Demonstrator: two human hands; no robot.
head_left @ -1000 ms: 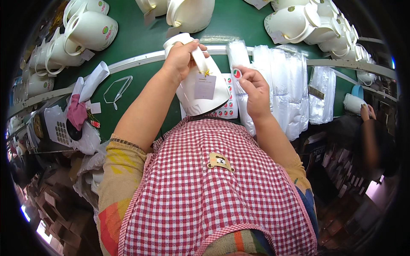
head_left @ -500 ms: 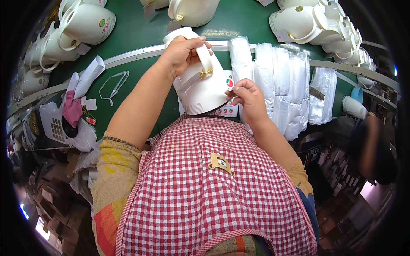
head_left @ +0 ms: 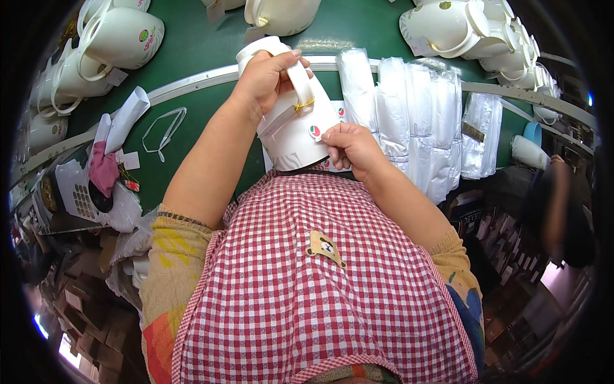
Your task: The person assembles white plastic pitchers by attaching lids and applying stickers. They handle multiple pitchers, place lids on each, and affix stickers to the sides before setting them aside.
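A white plastic jug point(head_left: 295, 142) is tilted in front of my apron, its dark-rimmed base toward me. My left hand point(head_left: 261, 78) is closed around the top of its handle point(head_left: 299, 82). From the handle hangs a paper tag point(head_left: 279, 120) on a yellow tie. Against the jug's right side is a small round red-and-green sticker point(head_left: 314, 131), pinched at its edge by the thumb and finger of my right hand point(head_left: 354, 151). Partly hidden behind the jug lies a sheet of similar stickers point(head_left: 340, 111).
Bundles of clear plastic bags point(head_left: 419, 121) lie to the right on the green table point(head_left: 211, 105). A metal rail point(head_left: 198, 82) crosses behind the jug. More white jugs point(head_left: 125, 41) stand beyond it, left, middle and right. Rolled paper point(head_left: 130, 115) and a pink cloth point(head_left: 103, 169) sit at left.
My right hand has moved left with the sticker, from beside the jug's edge onto its side. The jug and my left hand have shifted slightly left in the picture.
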